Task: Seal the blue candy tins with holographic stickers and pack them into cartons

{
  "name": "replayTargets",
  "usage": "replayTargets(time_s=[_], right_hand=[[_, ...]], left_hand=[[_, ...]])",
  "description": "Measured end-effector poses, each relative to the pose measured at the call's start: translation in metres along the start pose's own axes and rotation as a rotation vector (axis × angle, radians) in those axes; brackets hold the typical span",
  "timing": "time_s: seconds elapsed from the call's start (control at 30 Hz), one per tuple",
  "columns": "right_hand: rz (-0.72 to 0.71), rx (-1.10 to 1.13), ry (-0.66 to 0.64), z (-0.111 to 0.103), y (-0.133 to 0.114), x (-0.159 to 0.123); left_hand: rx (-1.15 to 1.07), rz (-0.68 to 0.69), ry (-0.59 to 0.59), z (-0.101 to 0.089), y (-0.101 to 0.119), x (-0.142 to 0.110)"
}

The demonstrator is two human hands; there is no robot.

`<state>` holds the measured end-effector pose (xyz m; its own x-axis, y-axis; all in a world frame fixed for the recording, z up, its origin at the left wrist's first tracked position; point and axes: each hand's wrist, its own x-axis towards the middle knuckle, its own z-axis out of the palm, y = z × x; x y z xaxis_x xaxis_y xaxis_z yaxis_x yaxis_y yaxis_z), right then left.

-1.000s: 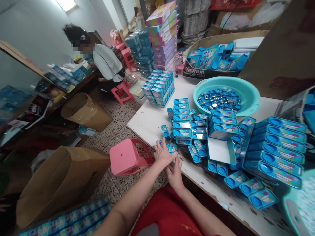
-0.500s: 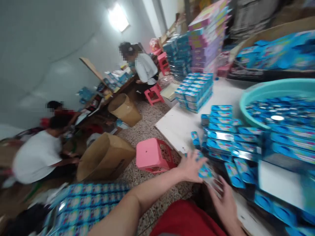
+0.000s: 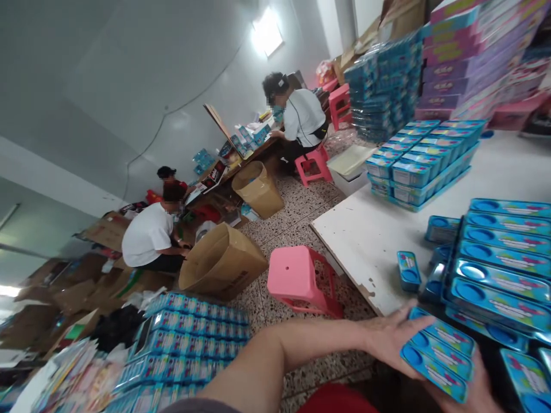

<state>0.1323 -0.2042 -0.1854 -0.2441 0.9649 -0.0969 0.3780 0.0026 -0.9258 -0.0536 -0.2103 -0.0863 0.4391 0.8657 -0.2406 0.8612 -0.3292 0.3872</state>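
Low over the table's near edge, a few small blue rectangular tins (image 3: 439, 357) with a round recess at one end are held side by side. My left hand (image 3: 390, 339) is closed round their left ends, its thumb lying over the top. At the opposite ends is my right hand (image 3: 481, 378), also closed on the tins and partly hidden behind them. Just beyond my hands, a single blue tin (image 3: 408, 271) stands apart on the white table (image 3: 357, 229). To its right, a stacked row of similar tins (image 3: 503, 258) reaches the frame's edge.
A pink stool (image 3: 290, 272) is left of the table, with cardboard cartons (image 3: 224, 258) beyond. Packed trays of blue tins (image 3: 189, 338) lie at lower left. A tray of tins (image 3: 424, 160) sits at the table's far side. People in white shirts (image 3: 148, 235) sit further off.
The view has swung left, bringing more of the room and the seated people into sight. My hands, earlier near loose tins at the table edge, now hold several tins together.
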Motion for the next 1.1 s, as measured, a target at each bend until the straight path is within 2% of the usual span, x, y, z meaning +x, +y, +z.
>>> replayTargets(time_s=[0.07,0.17,0.23,0.33,0.47,0.57,0.7,0.87,0.93,1.0,1.1], right_hand=[[0.031,-0.026,-0.044,0.004,0.013,0.001],[0.037,-0.075,-0.048,0.008,0.016,0.001],[-0.019,-0.057,-0.071,0.008,0.003,-0.001],[-0.099,0.000,-0.041,0.008,-0.021,0.001],[-0.097,-0.035,-0.028,0.007,-0.035,0.011],[-0.076,-0.087,-0.010,0.005,-0.038,0.010],[-0.073,-0.129,-0.016,0.004,-0.039,0.011],[-0.062,-0.158,-0.031,0.003,-0.045,0.019],[-0.052,-0.195,-0.016,0.000,-0.053,0.010],[-0.071,-0.240,0.009,-0.008,-0.063,-0.012],[-0.233,-0.276,0.014,-0.036,-0.082,-0.058]], left_hand=[[-0.069,0.033,-0.025,0.005,-0.005,0.003],[-0.176,0.062,-0.033,-0.004,-0.009,0.006],[-0.219,0.073,-0.013,-0.016,-0.008,0.007],[-0.181,0.052,0.081,-0.028,-0.006,0.010],[-0.076,0.049,0.219,-0.029,-0.004,0.017],[-0.005,0.079,0.269,-0.026,-0.001,0.016],[0.150,0.144,0.236,-0.028,0.001,0.014],[0.272,0.135,0.086,-0.044,0.012,0.026],[0.304,0.090,0.045,-0.049,0.019,0.032],[0.336,0.030,0.028,-0.053,0.025,0.034],[0.357,-0.038,0.039,-0.059,0.032,0.027]])
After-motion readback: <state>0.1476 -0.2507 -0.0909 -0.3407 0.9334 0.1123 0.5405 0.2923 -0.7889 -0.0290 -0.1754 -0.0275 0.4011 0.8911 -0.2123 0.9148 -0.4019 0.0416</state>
